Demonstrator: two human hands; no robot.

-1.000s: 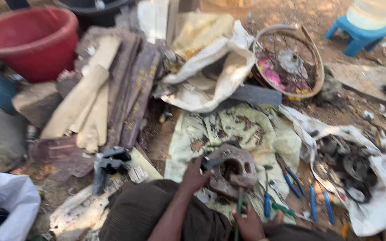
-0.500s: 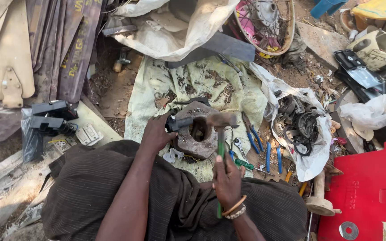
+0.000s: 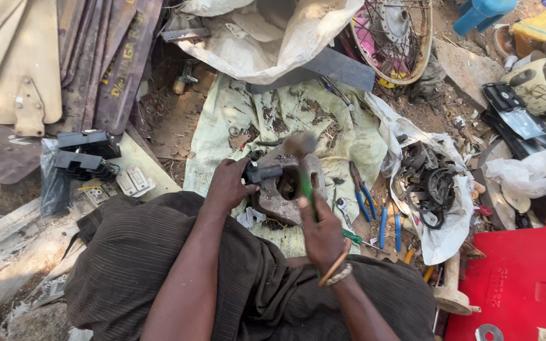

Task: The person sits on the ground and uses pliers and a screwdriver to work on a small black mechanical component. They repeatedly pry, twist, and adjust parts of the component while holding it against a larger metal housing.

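Note:
My left hand point(image 3: 227, 185) grips a small dark metal part point(image 3: 264, 172) and holds it on a rusty cast-metal block point(image 3: 281, 193) that lies on a stained pale cloth point(image 3: 266, 117). In my right hand point(image 3: 321, 234) is a hammer with a green handle point(image 3: 306, 186); its blurred head point(image 3: 299, 144) is raised above the block. My lap, in dark striped fabric point(image 3: 159, 265), fills the lower part of the view.
Blue-handled pliers point(image 3: 363, 194) and screwdrivers point(image 3: 388, 228) lie right of the block. A white sack of dark metal parts point(image 3: 434, 186), a spoked wheel point(image 3: 394, 35), rusty metal sheets point(image 3: 64, 57) at left, and a red box point(image 3: 519, 278) at right surround me.
The view has tilted down and left towards my lap. My right hand has lifted the hammer above the block. The left hand stays on the dark part.

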